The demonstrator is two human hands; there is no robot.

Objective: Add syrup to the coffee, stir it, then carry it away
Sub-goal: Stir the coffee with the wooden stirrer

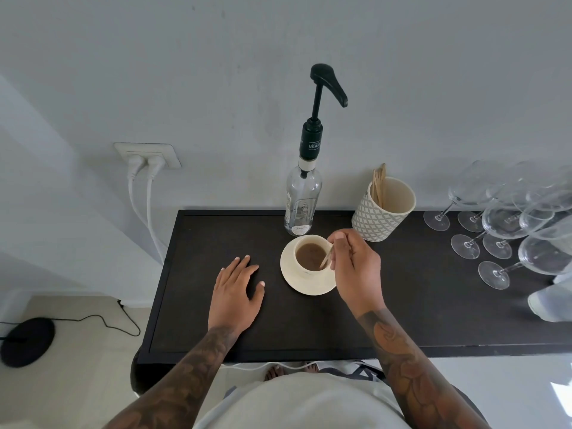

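Toward the left end of the dark rectangular tabletop, the left hand lies palm down, fingers straight and slightly spread, thumb out to the right, holding nothing; its tattooed forearm runs back over the near edge. Just right of it, about midway between the near and far edges, stands the cream ceramic cup of brown coffee on a round cream saucer. Behind the cup, at the far edge, the clear glass syrup bottle with a black pump top stands upright, close to the cup; whether they touch I cannot tell. The right hand hovers over the cup's right rim, thumb and fingers curled to pinch a thin pale wooden stir stick whose lower end dips into the coffee; its tattooed forearm slants in from the near edge. Further right along the far edge sits a white patterned ceramic holder with more wooden sticks. At the right end a cluster of clear wine glasses stands.
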